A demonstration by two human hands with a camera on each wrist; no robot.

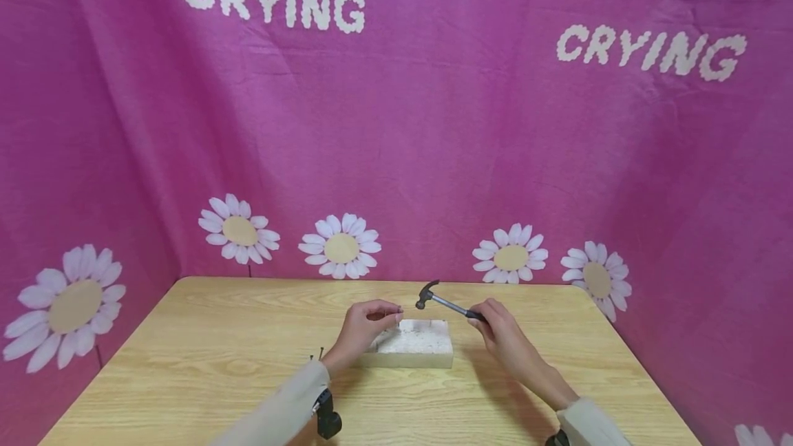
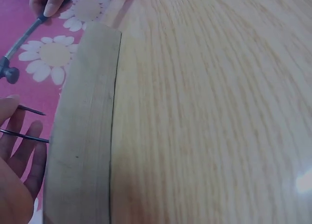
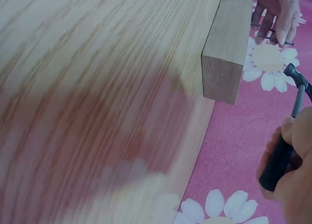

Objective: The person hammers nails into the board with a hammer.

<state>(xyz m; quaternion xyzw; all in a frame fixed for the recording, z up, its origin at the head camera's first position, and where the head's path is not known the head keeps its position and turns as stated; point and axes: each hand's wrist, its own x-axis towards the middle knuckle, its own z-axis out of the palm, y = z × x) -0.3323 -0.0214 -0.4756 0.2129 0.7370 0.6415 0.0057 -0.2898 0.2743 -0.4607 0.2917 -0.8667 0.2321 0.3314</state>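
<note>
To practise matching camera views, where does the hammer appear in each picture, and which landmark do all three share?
Head: the hammer, low, just right of centre.
Left wrist: the hammer, upper left, its head at the picture's edge.
Right wrist: the hammer, along the right side, its head uppermost.
Shared landmark: the wooden block, low centre in head, left in left wrist, upper right in right wrist.

The hammer [image 1: 449,304] is showing smooth metal, the wooden block [image 1: 416,340] is looking rough on top, and the wood-grained table [image 1: 235,343] is gleaming before matt cloth [image 1: 396,129].
</note>
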